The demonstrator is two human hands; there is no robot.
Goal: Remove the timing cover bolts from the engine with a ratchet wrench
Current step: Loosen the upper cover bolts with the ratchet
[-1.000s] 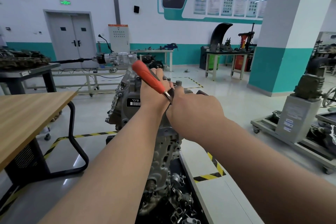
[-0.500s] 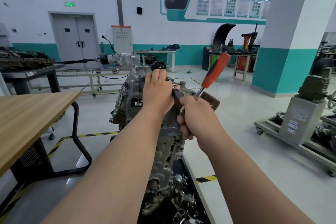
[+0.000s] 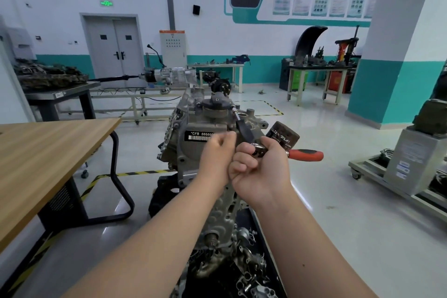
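Ratchet wrench (image 3: 305,154): chrome head, red ribbed handle, grasped by right hand (image 3: 260,174). Left hand (image 3: 217,157) curled, grip unclear. Engine (image 3: 191,152): grey cast metal. Wooden table (image 3: 48,143); glossy workshop floor (image 3: 338,201).

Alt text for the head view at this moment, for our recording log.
A person's right hand grips a red-handled ratchet wrench at its head, handle pointing right, its extension reaching up to the top of the engine. The left hand is curled beside it, in front of the barcode label.

Oil filter (image 3: 283,137) juts beside engine (image 3: 186,150); table (image 3: 48,150) well left.
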